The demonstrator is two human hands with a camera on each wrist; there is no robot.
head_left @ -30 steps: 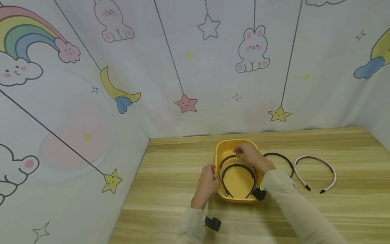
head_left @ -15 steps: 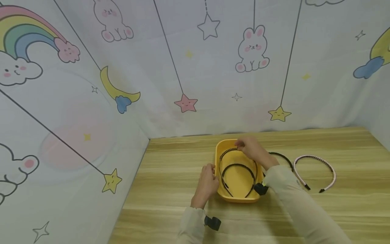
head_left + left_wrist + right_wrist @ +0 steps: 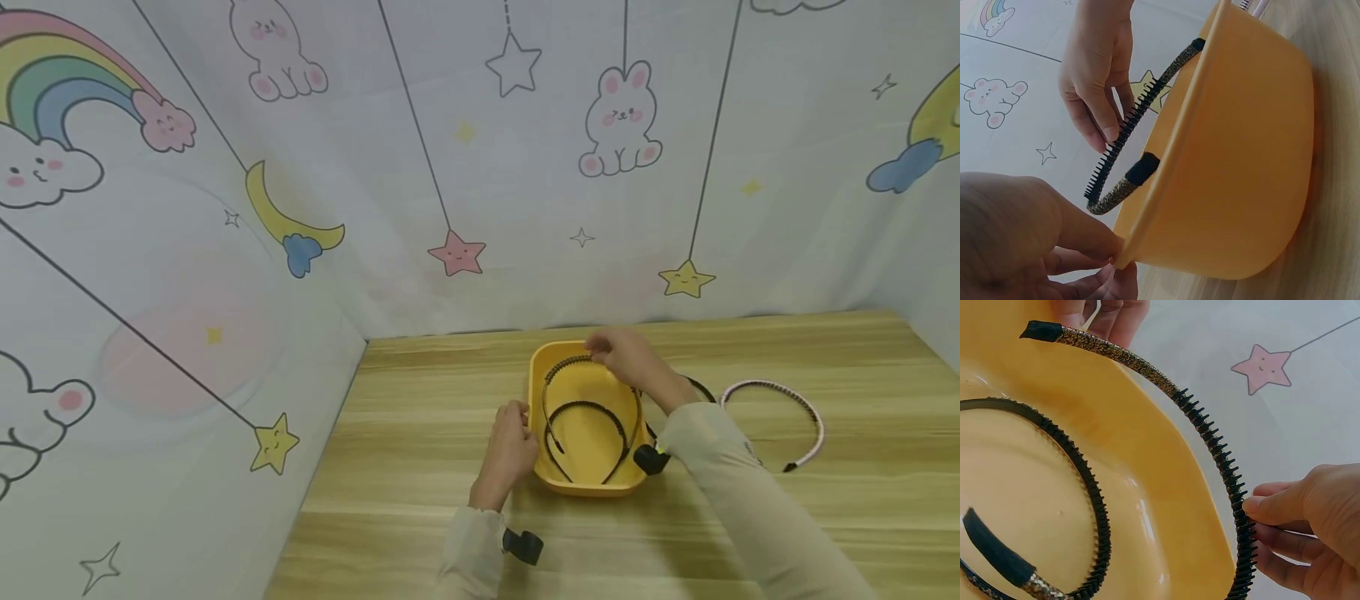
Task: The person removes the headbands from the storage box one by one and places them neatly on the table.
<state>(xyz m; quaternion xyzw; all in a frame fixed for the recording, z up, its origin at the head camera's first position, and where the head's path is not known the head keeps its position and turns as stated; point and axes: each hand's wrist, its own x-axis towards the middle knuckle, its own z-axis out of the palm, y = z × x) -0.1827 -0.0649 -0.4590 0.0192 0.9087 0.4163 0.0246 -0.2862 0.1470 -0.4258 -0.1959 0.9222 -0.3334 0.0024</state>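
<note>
With my right hand (image 3: pixel 636 364) I pinch the glittery headband (image 3: pixel 1214 442) over the yellow basin (image 3: pixel 590 489), whose rim my left hand (image 3: pixel 512 452) grips, and I judge this to be the lifting-out step, which next needs steady fingers so both ends clear the black headband (image 3: pixel 587 405) below.

Gold-black headband (image 3: pixel 566 363): crown partly behind the right hand (image 3: pixel 628 357).
Pink headband (image 3: pixel 821 425): one leg mostly behind the sleeve (image 3: pixel 750 492).
</note>
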